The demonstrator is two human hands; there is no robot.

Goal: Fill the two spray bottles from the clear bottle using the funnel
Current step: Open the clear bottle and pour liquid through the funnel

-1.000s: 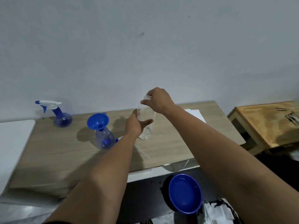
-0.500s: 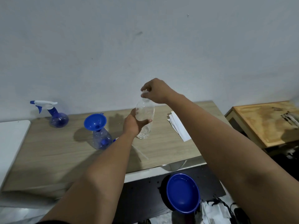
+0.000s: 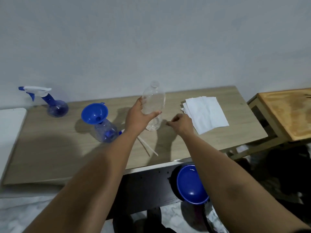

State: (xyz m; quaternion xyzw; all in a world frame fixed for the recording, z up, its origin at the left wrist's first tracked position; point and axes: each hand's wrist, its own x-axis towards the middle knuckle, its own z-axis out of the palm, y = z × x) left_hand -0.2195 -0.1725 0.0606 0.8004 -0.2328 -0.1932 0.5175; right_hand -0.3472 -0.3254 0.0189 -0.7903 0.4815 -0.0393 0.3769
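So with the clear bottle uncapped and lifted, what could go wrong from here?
1. The left hand alone grips the open clear bottle; a slip could spill it on the table.
2. The funnel sits tilted in the spray bottle, so pouring may tip it.
3. Spills may reach the paper towels.

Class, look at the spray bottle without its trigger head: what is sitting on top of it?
A blue funnel sits in the neck of the open spray bottle, tilted slightly. The funnel's spout covers the bottle's mouth, so that cannot be seen.
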